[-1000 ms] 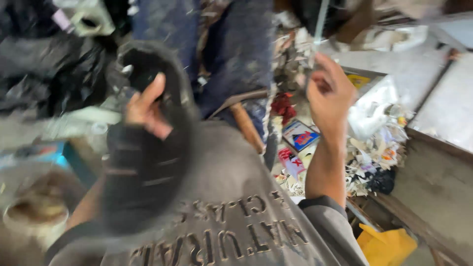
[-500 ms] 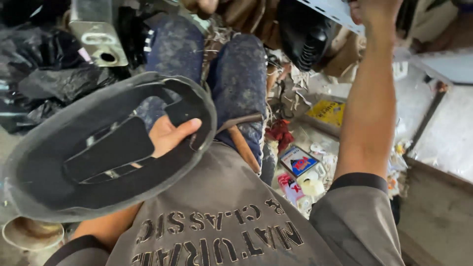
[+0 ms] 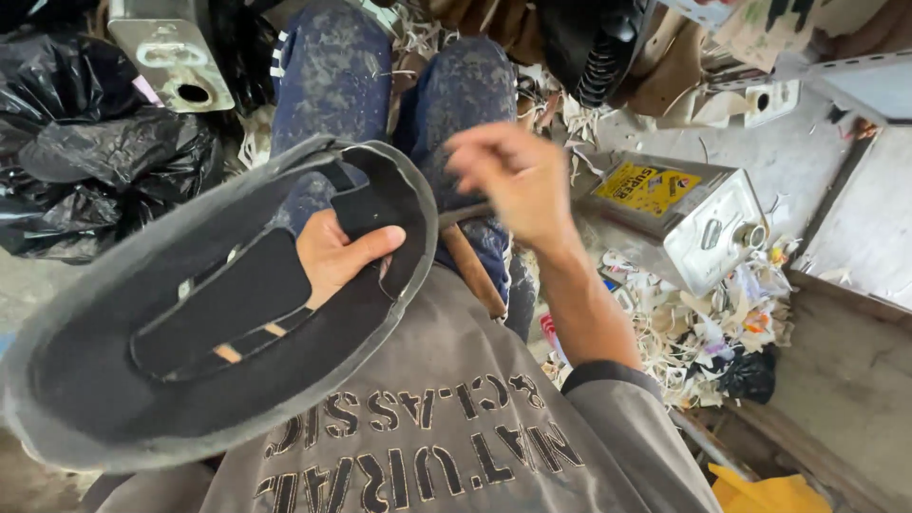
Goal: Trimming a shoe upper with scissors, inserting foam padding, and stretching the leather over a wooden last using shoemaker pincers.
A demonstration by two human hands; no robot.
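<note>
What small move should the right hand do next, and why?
Probably lower the right hand onto the near rim of the dark oval piece. The left hand grips it alone through its cut-out, and the right hand hovers empty just beside it.

One head-worn camera looks steeply down, close over the person's lap and cluttered floor.

The felt sole piece at left is dark grey with paler grey edges, the trousers at top are navy with pale speckling, the shirt at bottom is grey with black stencil lettering, and the tin can at right is silver with a yellow label.
</note>
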